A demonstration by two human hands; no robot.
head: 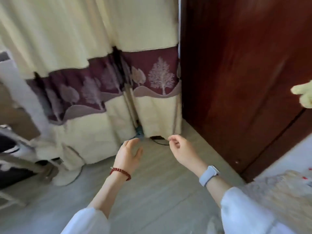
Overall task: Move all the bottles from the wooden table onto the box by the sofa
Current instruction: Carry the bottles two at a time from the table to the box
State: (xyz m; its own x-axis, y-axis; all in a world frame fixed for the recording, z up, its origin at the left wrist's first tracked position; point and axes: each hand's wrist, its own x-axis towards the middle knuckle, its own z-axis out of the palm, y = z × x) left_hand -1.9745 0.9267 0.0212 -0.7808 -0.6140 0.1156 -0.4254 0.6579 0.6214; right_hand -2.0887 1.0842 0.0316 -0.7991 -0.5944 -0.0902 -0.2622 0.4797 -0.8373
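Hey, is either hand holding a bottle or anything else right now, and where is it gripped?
Nothing is held. The left hand is open with relaxed fingers, and the right hand hangs loosely curled and empty. No bottle is in view.

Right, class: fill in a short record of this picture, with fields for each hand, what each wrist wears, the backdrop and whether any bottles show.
left hand: empty, fingers relaxed, held over the floor
right hand: empty, fingers loosely curled
left wrist: red bead bracelet
right wrist: pale blue watch
backdrop: cream curtain with a maroon tree band, dark wooden door to the right
bottles: none in view
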